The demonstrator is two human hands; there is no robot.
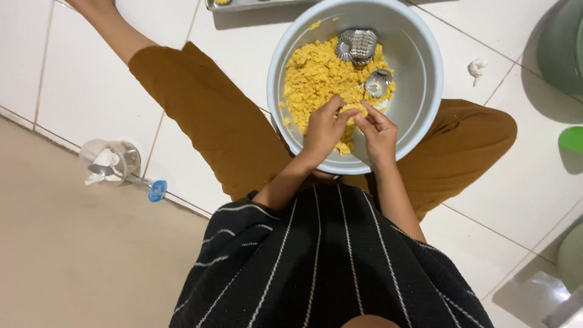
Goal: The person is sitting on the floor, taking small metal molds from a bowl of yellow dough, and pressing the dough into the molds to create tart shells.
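A pale grey round bowl (419, 54) rests between my legs on the white tiled floor. It holds crumbly yellow dough (313, 76) and fluted metal moulds: a small stack (357, 44) at the far side and a single one (378, 82) to the right. My left hand (322, 129) and my right hand (378, 133) meet over the bowl's near side. Together they pinch a small lump of yellow dough (353, 110) between their fingertips.
A clear glass (115, 159) with crumpled tissue and a spoon stands on the floor at left. A metal tray edge (243, 5) lies beyond the bowl. A white scrap (477, 68) lies at right, near green containers (562, 42).
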